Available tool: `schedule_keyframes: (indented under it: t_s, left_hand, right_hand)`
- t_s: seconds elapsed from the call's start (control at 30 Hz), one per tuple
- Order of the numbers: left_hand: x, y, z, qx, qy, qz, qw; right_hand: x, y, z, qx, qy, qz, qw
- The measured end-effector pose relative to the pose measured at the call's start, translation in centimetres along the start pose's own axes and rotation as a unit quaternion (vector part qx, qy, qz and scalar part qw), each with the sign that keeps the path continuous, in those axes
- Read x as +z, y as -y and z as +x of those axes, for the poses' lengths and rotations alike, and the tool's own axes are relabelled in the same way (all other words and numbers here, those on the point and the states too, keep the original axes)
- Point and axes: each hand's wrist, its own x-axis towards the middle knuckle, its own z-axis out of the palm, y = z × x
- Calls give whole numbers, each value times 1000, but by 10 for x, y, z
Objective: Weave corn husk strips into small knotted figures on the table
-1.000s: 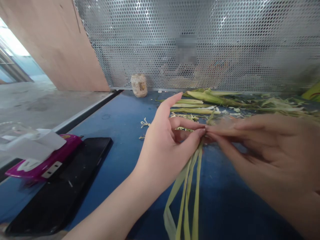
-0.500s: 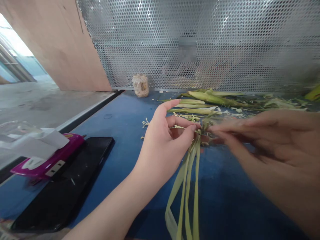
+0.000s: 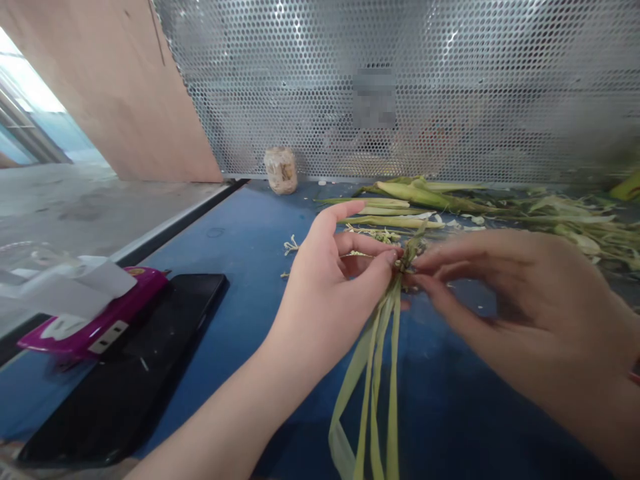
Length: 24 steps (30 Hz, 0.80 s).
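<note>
Since the frame half a second earlier, the right hand [image 3: 530,320] had shifted and turned a little, its thumb now nearer the binding point and more of the shredded husk [image 3: 583,233] showing behind its knuckles; the left hand [image 3: 330,287] had kept almost the same place. The left thumb and forefinger were pinched together on the pale green strips [image 3: 394,360], just below their bunched top [image 3: 411,253], with the index finger bent and another finger raised and spread away. The right thumb and forefinger were nearly closed at the right side of that bunch, touching or almost touching it; blur hid whether they had hold of anything. The strips hung down from the left fingertips toward the near edge of the view, over the blue table [image 3: 445,400]. Beyond the hands lay longer husk pieces [image 3: 395,221] and a green husk [image 3: 415,195], near a perforated metal panel [image 3: 310,73]. A wrapped jar-shaped object [image 3: 281,171] stood near the panel's foot. On the left lay a black phone [image 3: 135,373], just beside a magenta object [image 3: 113,313] bearing a white block [image 3: 95,277]
</note>
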Motion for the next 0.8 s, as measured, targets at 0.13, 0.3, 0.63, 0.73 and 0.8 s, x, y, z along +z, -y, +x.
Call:
schedule_keyframes:
  t_s: [0.13, 0.3, 0.63, 0.73, 0.8]
  left_hand:
    - [0, 0, -1, -7, 5, 0, 1000]
    - [-1, 2, -2, 5, 20, 4, 1000]
    - [-5, 9, 0, -7, 15, 30, 999]
    - [-7, 9, 1, -9, 18, 52, 998]
    - [-7, 9, 1, -15, 23, 51, 998]
  right_hand:
    - [1, 2, 3, -47, -19, -42, 998]
    - [0, 1, 7, -86, -28, -98, 991]
    - [1, -3, 4, -127, -44, -104, 985]
    - [1, -5, 5, -122, -44, -95, 987]
    - [1, -7, 6, -121, -47, -90, 987]
